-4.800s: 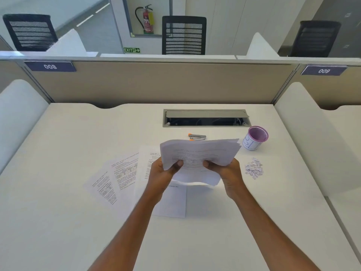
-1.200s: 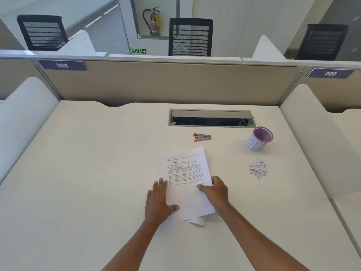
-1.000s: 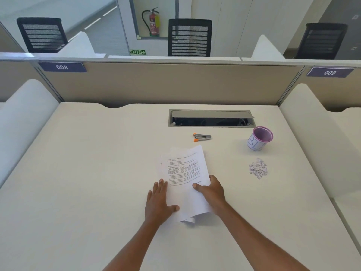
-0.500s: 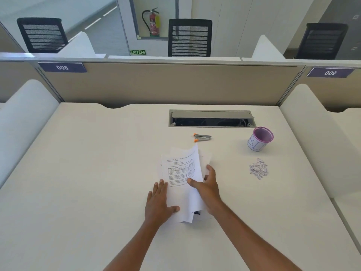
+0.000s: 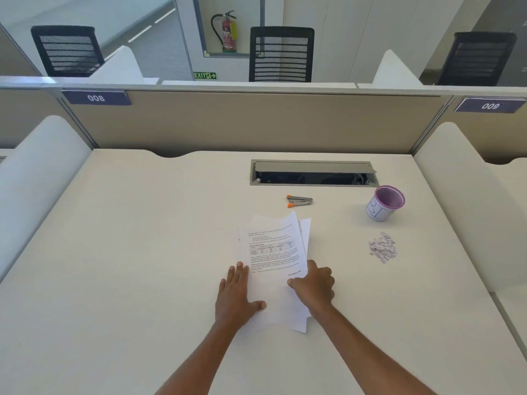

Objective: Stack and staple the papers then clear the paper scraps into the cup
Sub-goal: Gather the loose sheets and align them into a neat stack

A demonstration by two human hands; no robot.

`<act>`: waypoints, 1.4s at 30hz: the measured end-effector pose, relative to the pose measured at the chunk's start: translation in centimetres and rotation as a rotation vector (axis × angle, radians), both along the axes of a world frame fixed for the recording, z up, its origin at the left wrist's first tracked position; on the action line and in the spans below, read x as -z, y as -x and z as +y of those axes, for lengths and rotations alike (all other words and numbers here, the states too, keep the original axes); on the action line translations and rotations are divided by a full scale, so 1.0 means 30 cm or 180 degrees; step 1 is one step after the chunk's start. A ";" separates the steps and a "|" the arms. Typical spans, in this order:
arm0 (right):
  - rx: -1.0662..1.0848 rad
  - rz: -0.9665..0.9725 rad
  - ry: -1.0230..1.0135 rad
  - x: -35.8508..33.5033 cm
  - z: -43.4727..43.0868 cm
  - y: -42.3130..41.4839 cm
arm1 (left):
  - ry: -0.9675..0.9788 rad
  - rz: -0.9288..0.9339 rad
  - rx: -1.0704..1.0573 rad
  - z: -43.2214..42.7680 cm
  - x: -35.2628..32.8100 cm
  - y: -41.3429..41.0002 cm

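Office cubicle, beige partition (image 5: pixel 256 121) behind. White desk (image 5: pixel 128 252), cable tray (image 5: pixel 313 173) at the rear. Papers (image 5: pixel 273 252): loose stack at centre, edges uneven, printed sheet on top. Left hand (image 5: pixel 235 299): flat, fingers spread, pressing the stack's left edge. Right hand (image 5: pixel 315 285): fingers curled at the stack's right edge, thumb on the top sheet. Cup (image 5: pixel 385 203): purple mesh, rear right. Paper scraps (image 5: pixel 382 246): small heap just in front of the cup. Stapler (image 5: pixel 299 200): beyond the papers, apart from them.
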State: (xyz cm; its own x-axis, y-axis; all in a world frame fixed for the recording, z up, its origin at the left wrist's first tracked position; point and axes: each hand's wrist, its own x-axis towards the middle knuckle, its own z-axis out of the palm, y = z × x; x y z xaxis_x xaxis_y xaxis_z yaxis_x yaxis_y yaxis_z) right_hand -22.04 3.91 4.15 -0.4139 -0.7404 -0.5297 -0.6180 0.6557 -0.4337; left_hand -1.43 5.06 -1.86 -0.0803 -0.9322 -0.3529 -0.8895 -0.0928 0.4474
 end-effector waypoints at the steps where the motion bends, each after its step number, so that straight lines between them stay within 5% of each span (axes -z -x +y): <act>1: 0.0023 -0.0017 0.0010 -0.001 -0.002 -0.001 | -0.0006 -0.0002 0.0001 -0.001 0.000 0.000; 12: 0.0582 -0.1376 0.0524 -0.028 -0.051 0.038 | -0.0045 -0.0026 0.0050 -0.002 -0.013 -0.001; 23: 0.0381 -0.1321 0.0427 -0.019 -0.116 0.121 | -0.0054 0.0244 0.0023 0.011 0.013 -0.033; 32: -0.0060 -0.1955 0.1024 -0.119 -0.084 0.176 | -0.0242 0.2552 -0.1817 -0.054 -0.141 -0.061; 37: -0.0175 -0.2339 0.1264 -0.186 -0.082 0.193 | -0.0404 0.3914 -0.1592 -0.125 -0.303 -0.047; 42: -0.0130 -0.2368 0.1510 -0.238 -0.097 0.198 | -0.0008 0.3989 -0.1469 -0.172 -0.389 -0.027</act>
State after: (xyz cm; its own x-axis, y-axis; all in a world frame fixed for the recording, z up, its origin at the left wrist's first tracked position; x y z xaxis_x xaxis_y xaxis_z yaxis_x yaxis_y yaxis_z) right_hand -27.98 1.01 11.28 -0.0527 -0.9572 -0.2845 -0.0861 0.2881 -0.9537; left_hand -0.62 -0.09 9.81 -0.0288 -0.9610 -0.2749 0.2322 -0.2739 0.9333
